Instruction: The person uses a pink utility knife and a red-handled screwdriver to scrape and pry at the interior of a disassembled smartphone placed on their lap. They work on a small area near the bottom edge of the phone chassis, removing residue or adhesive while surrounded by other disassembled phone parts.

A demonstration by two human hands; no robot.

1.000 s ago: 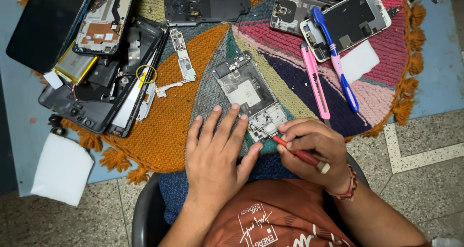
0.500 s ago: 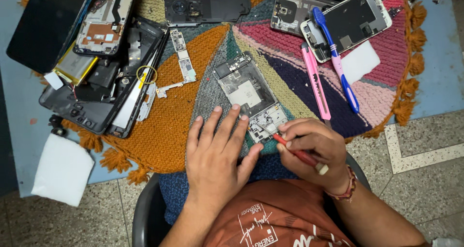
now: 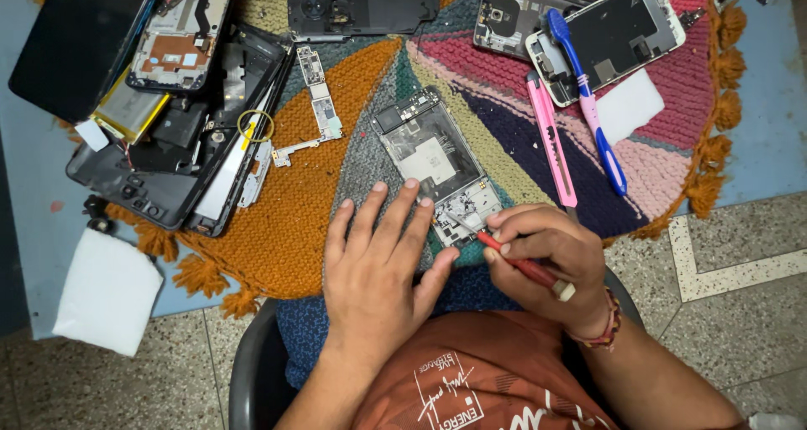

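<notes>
Two hands: left [image 3: 374,266] flat, open beside phone frame [image 3: 437,165]; right [image 3: 546,262] gripping red screwdriver [image 3: 517,262].

You have even, fairly bright light from overhead, with no hard shadows; only a soft dark edge sits under your left hand [image 3: 382,266] and right hand [image 3: 546,258]. A pale sheen glares off the black phone screen [image 3: 80,43] at the upper left. Focus is sharp on the woven mat [image 3: 294,220] and the circuit board [image 3: 433,161]. Toward the frame edges the picture softens slightly, and straight lines bow a little.
</notes>
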